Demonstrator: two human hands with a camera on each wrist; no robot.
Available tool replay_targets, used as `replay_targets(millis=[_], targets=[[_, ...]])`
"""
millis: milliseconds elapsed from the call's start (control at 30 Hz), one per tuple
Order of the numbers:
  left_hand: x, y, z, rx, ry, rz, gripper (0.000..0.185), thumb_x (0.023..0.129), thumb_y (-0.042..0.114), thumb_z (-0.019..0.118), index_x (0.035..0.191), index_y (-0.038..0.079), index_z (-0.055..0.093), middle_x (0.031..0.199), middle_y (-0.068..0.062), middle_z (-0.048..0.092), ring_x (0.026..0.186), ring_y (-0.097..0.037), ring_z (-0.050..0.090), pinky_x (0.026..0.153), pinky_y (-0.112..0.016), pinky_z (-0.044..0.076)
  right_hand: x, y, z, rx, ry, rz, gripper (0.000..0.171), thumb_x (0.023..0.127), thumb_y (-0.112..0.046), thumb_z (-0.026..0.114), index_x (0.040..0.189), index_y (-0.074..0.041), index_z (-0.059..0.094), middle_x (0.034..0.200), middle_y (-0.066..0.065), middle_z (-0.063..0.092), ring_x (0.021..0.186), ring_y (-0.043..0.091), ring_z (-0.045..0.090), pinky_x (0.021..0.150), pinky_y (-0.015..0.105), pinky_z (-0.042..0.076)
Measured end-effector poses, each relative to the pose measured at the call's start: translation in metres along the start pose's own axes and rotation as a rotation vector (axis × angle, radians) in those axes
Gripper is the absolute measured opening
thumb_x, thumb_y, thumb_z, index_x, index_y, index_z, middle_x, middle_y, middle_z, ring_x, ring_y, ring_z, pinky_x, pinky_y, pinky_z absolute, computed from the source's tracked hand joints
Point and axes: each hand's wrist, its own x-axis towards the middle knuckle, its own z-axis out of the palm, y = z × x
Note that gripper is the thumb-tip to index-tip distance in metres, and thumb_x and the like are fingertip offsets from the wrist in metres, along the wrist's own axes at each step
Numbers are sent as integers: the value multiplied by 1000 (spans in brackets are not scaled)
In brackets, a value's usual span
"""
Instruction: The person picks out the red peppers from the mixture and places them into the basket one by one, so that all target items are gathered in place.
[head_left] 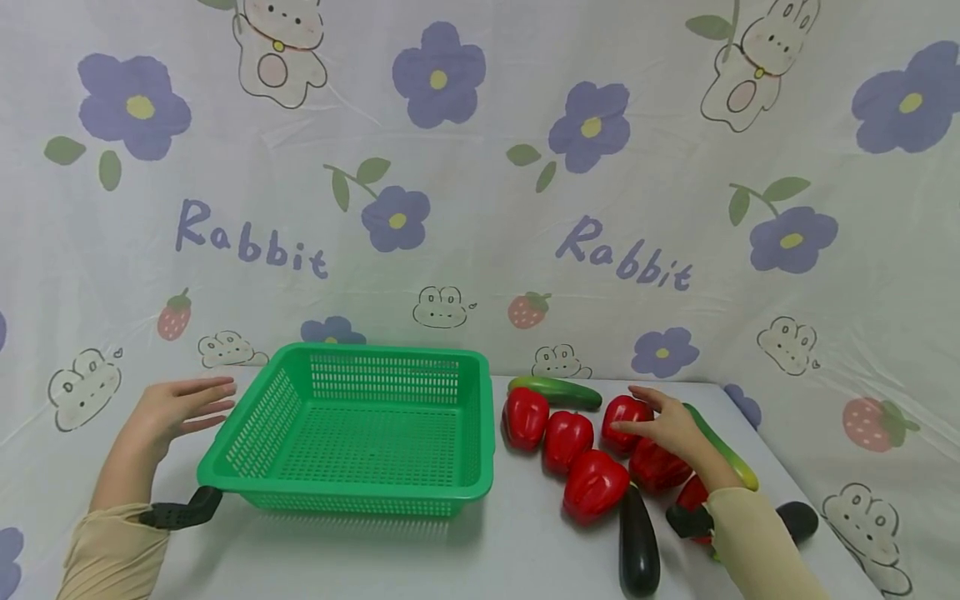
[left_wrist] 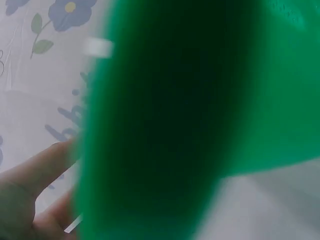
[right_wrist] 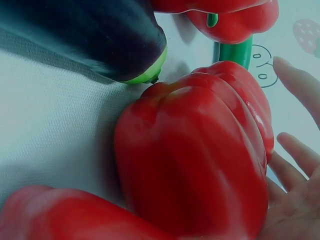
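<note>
My left hand (head_left: 177,410) is at the left side of a green plastic basket (head_left: 480,417), its fingers extended toward the rim. In the left wrist view the basket (left_wrist: 280,110) blocks most of the picture and hides the fingertips. Over a group of red bell peppers, my right hand (head_left: 670,429) has its thumb and fingers spread, overlapping a bell pepper (head_left: 619,410) at the back. The right wrist view shows a large bell pepper (right_wrist: 195,145) close up, with spread fingers (right_wrist: 300,85) to its right. Nothing is gripped in either hand.
Other bell peppers (head_left: 595,487) lie right of the basket. A green cucumber (head_left: 555,391) lies behind them, and a long green-yellow vegetable (head_left: 723,450) is to the right. One dark eggplant (head_left: 638,546) is near the front, another (head_left: 797,522) by the right sleeve. Behind hangs a patterned cloth (head_left: 480,183).
</note>
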Motion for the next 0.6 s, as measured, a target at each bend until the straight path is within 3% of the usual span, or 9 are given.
replay_targets(millis=[167,333,600], targets=[[2,-11,-1,-73,-35,-62,69,86,44,57,135,-1,40,114,1,64,93,-5,65,82,-32,52,1,1,0,-9,4,-2,87,71,-48,71,141,-14,32,138,23,38,122,43,37,86,57,44],[5,-20,-1,-173,-89,-116,69,82,44,63,134,3,43,98,19,64,88,2,63,84,-32,52,0,0,0,-16,4,6,83,73,-43,72,140,-14,34,135,24,40,120,43,38,85,56,45],[7,-33,1,-280,-143,-198,48,81,41,65,124,21,56,90,29,59,87,4,58,82,-28,51,0,-1,1,-15,-4,27,80,73,-39,73,139,-14,35,134,26,39,120,46,37,83,56,47]])
